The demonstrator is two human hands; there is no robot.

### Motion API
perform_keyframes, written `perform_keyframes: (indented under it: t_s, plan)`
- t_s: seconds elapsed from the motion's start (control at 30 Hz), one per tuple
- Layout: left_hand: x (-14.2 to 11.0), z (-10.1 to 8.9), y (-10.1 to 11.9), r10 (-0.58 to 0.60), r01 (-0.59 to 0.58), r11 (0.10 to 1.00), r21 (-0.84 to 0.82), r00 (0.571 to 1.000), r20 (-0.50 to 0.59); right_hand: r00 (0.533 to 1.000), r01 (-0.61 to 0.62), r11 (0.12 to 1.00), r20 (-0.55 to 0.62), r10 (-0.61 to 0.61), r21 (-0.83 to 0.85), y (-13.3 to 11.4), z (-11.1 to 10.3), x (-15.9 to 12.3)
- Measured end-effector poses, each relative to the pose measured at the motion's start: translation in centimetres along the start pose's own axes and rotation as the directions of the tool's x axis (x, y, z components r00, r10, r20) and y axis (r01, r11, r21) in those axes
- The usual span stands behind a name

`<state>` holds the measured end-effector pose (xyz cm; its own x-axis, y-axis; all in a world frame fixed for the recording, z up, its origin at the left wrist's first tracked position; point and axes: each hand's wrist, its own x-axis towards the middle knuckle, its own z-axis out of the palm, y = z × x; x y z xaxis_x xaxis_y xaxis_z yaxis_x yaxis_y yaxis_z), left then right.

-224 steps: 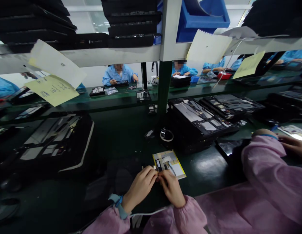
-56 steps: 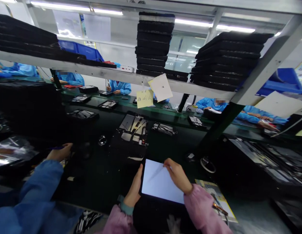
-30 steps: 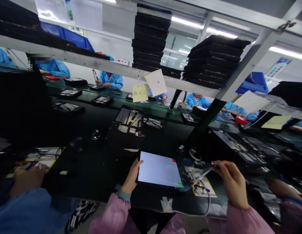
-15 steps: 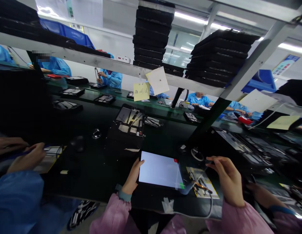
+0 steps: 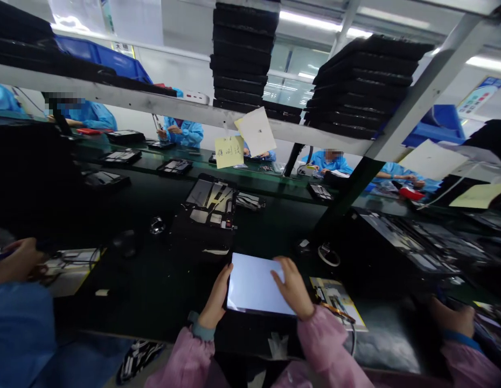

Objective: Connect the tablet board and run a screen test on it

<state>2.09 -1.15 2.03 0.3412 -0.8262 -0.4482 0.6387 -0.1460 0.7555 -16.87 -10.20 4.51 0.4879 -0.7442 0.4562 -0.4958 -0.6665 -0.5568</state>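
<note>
A tablet (image 5: pixel 252 288) with a lit, blank white screen lies over the front part of the dark green bench. My left hand (image 5: pixel 216 297) grips its left edge, thumb along the side and the other fingers hidden beneath. At the right side, my right hand (image 5: pixel 296 288) is closed round the tablet, its thumb on the screen and its fingers over the upper right edge. That hand covers the right end of the screen. Right of it, a yellow-edged card (image 5: pixel 341 302) lies under an orange flat cable (image 5: pixel 337 311) joined to a grey cord.
An opened tablet (image 5: pixel 212 199) with bare inner parts lies behind. A roll of tape (image 5: pixel 328 255) sits at right, near stacked device parts (image 5: pixel 399 242). Clear tape strips (image 5: pixel 278 345) hang at the front edge. Co-workers' hands (image 5: pixel 454 318) work on both sides. A shelf (image 5: pixel 153 101) crosses overhead.
My right hand has moved left from beside the card onto the tablet's right side. The red and green marks on the screen and the clear strip by its corner no longer show.
</note>
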Motion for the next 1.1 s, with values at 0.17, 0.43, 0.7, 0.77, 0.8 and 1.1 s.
perform_keyframes:
  t_s: [0.17, 0.43, 0.7, 0.77, 0.8, 1.1]
  plan:
    - [0.1, 0.1, -0.2, -0.042, 0.043, 0.998, -0.048, 0.999, 0.031, 0.939, 0.238, 0.965, 0.279, -0.201, -0.106, -2.2, 2.3, -4.1]
    - [-0.3, 0.1, 0.0, -0.056, 0.057, 0.998, 0.008, 0.991, -0.124, 0.999, 0.041, 0.932, -0.008, -0.047, -0.361, 3.9, -4.0, -11.3]
    - [-0.4, 0.5, 0.2, -0.092, 0.092, 0.996, -0.003, 0.988, -0.126, 0.985, -0.074, 0.954, -0.169, 0.025, -0.29, 4.1, -4.4, -12.0]
    - [-0.2, 0.5, 0.1, -0.105, 0.105, 0.994, -0.007, 0.987, -0.121, 0.982, -0.083, 0.964, -0.183, 0.037, -0.251, 4.1, -4.4, -11.5]
    - [-0.1, 0.4, 0.0, -0.104, 0.104, 0.995, -0.009, 0.987, -0.12, 0.982, -0.084, 0.968, -0.185, 0.039, -0.237, 4.2, -4.3, -11.3]
    - [0.8, -0.8, -0.7, -0.018, 0.02, 1.0, 0.016, 0.995, -0.103, 0.993, -0.036, 0.981, -0.119, 0.014, -0.19, 3.4, -2.9, -10.7]
